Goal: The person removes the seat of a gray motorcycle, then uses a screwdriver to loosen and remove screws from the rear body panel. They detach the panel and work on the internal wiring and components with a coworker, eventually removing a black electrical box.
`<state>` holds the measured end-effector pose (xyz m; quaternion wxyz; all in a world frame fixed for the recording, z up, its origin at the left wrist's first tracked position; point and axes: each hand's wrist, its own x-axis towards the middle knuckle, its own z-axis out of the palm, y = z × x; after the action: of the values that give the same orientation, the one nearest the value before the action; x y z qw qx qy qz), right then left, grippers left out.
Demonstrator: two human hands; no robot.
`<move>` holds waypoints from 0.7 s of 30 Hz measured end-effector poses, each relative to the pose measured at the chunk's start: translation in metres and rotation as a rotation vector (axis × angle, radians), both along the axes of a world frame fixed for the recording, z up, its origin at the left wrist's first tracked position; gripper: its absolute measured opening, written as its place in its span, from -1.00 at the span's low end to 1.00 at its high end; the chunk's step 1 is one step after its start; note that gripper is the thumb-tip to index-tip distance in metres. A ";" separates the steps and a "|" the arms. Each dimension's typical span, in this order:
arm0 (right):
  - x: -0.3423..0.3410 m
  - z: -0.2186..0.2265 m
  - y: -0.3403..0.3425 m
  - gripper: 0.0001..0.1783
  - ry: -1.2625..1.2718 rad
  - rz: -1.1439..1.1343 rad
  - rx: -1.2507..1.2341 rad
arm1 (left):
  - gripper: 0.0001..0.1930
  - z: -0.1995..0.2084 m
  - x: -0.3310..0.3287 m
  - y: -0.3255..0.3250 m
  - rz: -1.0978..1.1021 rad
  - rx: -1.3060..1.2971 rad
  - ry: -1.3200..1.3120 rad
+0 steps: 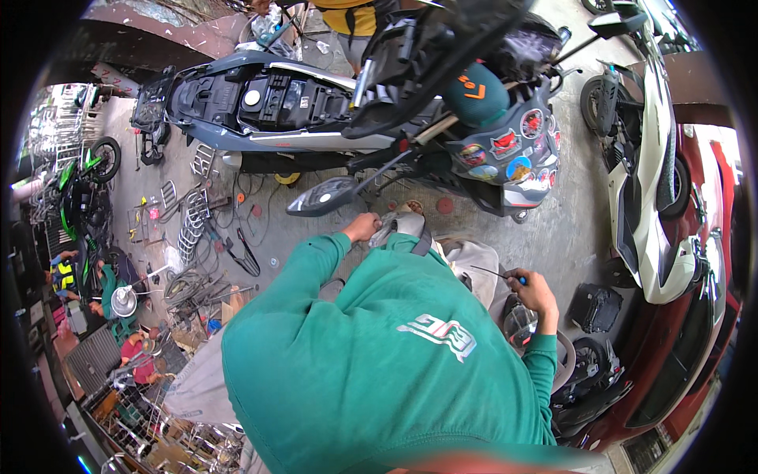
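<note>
My right hand (534, 291) is closed around the blue handle of a screwdriver (489, 272), its thin dark shaft pointing left over my grey trousers (474, 262). My left hand (363, 227) has its fingers curled beside grey cloth (392, 224) near my knee; what they grip, if anything, is hidden. Both arms wear green sleeves. Just beyond my hands stands a grey-blue motorcycle (316, 142) with its seat off and the compartment beneath exposed. Its mirror (324, 197) hangs close to my left hand. Round stickers cover its front panel (505, 154), and a teal cover (476, 95) sits above.
Cables (193, 288), metal racks (193, 225) and tools lie on the floor at left. A white scooter (659, 237) and a red car (671, 371) stand at right, near a black box (596, 308). A person in yellow (351, 21) is beyond the motorcycle; others are far left.
</note>
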<state>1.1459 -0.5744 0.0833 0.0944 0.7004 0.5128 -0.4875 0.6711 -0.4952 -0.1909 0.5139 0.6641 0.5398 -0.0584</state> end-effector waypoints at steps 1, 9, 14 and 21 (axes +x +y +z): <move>0.017 0.003 0.004 -0.72 0.030 0.061 0.100 | -0.72 0.008 0.018 -0.003 0.001 0.054 -0.012; 0.172 0.021 0.023 -0.75 -0.157 0.123 0.459 | -0.79 0.148 0.244 0.032 -0.591 0.121 0.324; 0.269 0.070 0.013 -0.75 -0.203 0.088 0.703 | -0.86 0.233 0.449 0.038 -0.372 0.226 -0.338; 0.350 0.105 0.012 -0.75 -0.229 0.083 1.048 | -0.80 0.284 0.640 0.040 -0.030 -0.085 -0.872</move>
<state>1.4955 -0.5622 0.1881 -0.1935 0.6815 0.7010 -0.0825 1.3109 -0.4549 0.0928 0.7196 0.6128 0.2598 0.1980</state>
